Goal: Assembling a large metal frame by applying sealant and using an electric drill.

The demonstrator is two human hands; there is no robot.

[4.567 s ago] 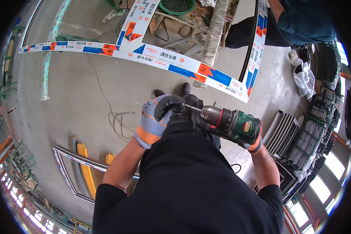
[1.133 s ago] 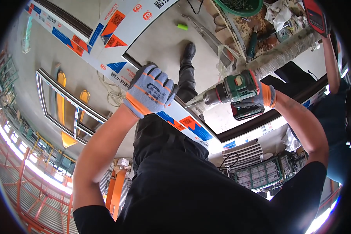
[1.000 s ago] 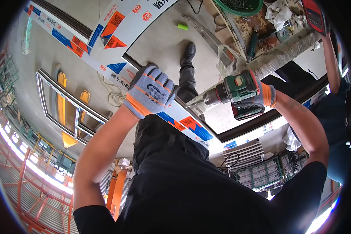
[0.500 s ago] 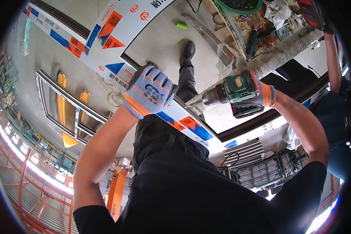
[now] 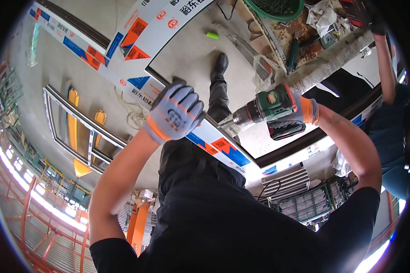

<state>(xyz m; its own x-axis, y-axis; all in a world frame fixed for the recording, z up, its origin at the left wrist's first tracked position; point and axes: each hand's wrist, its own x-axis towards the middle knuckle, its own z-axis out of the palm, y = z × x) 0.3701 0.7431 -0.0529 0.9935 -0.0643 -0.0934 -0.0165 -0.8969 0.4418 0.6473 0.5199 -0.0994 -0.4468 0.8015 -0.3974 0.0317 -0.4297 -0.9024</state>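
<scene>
A large dark metal window frame (image 5: 228, 148), its faces covered in white, blue and orange protective film, runs across in front of my body. My left hand (image 5: 176, 110), in a grey and orange glove, is closed over its near bar with the fingers curled on the far side. In my gloved right hand (image 5: 300, 113) is a green and black cordless drill (image 5: 273, 105), held by its handle. The drill's chuck points left, and its tip is close to the near bar, right of my left hand. Whether the tip touches the bar I cannot tell.
At the upper right, a worn workbench (image 5: 300, 59) carries a green bowl (image 5: 275, 7) of screws, crumpled paper and tools. A co-worker's arm (image 5: 385, 68) reaches in there with a red tool. Another frame (image 5: 61, 132) and yellow supports (image 5: 73, 116) stand on the left.
The view has shifted slightly. My left hand has rolled a little on the bar, and its fingers are more upright. The drill stays close to the bar, tilted slightly differently.
</scene>
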